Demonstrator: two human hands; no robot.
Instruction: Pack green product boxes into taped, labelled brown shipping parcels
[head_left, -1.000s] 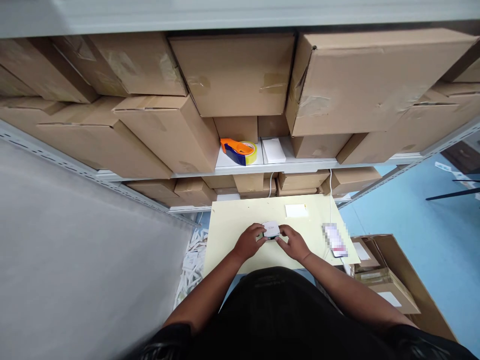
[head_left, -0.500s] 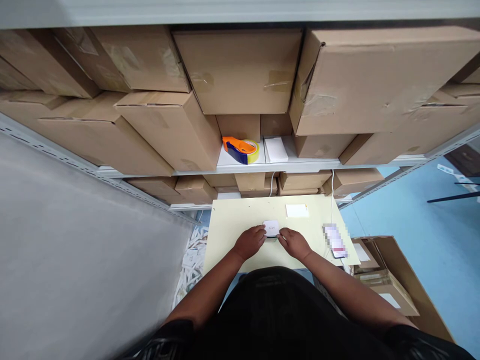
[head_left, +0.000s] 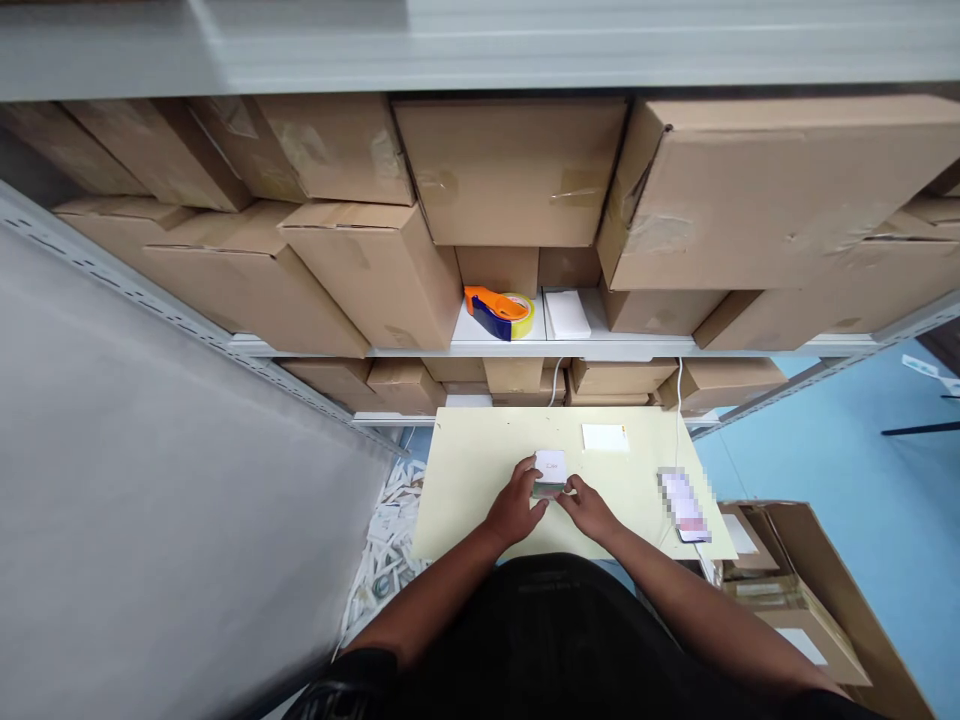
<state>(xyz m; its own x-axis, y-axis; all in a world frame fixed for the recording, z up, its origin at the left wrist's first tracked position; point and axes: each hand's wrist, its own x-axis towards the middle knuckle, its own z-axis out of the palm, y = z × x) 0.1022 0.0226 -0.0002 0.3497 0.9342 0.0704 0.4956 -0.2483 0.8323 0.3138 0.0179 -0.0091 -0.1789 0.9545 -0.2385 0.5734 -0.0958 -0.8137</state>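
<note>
A small white box [head_left: 550, 465] with faint lettering on its lid and a greenish front side sits at the near middle of the pale yellow table [head_left: 472, 450]. My left hand [head_left: 517, 503] grips its left side, fingertips on the edge of the top and the thumb low at the front. At the front right corner, my right hand [head_left: 589, 508] has its curled fingers against the box. Just beyond lies a flat white card or packet [head_left: 604, 437]. A phone [head_left: 684, 505], partly blurred, rests on the table to the right.
A tape dispenser [head_left: 500, 313] in orange and dark blue and a white pad-like stack [head_left: 567, 315] occupy the shelf ahead, among cardboard boxes [head_left: 510, 175]. Paper scraps [head_left: 386, 535] cover the floor at left. An open carton [head_left: 817, 545] holding boxes stands at right.
My left hand has shifted its grip, with the thumb lower and the fingers more spread round the box. More of the box's front shows. The whole view has tilted slightly.
</note>
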